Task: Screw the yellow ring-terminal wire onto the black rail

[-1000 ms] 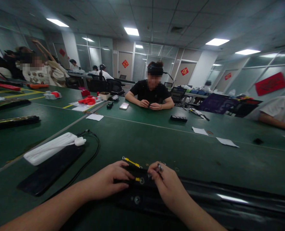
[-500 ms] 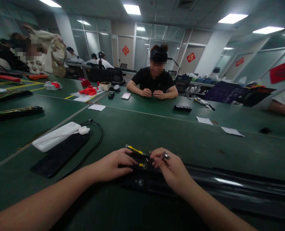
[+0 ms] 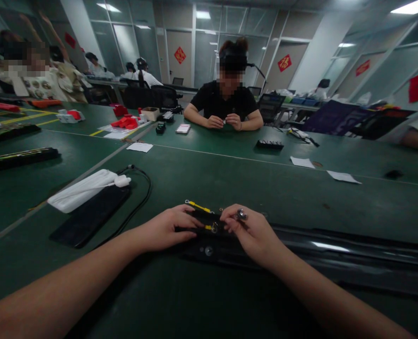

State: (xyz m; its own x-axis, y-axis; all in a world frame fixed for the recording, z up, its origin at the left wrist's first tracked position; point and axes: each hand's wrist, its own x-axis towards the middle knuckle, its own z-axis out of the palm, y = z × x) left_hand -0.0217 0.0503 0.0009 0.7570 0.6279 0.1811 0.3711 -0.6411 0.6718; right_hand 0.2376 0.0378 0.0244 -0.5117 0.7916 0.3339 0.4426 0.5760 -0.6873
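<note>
A long black rail-like part [image 3: 336, 256] lies across the green table [image 3: 230, 183] in front of me. My left hand [image 3: 164, 229] presses down on its left end, fingers resting on the black block with yellow pieces [image 3: 199, 207]. My right hand [image 3: 253, 233] pinches a small silver screw-like piece [image 3: 240, 215] between thumb and fingers, just right of a round metal fitting [image 3: 214, 228] on the part. Another round fitting [image 3: 206, 250] shows lower on the rail.
To my left lie a black flat pad [image 3: 89, 216], a white folded bundle [image 3: 84, 189] and a black cable [image 3: 138, 197]. A person in black [image 3: 226, 101] sits opposite. Paper slips [image 3: 302, 162], a black strip [image 3: 269, 144] and red parts [image 3: 126, 123] are farther off.
My view has tilted down and both hands now sit higher in the picture. My right hand has turned slightly, with the silver piece still pinched in its fingers; my left hand stays on the part.
</note>
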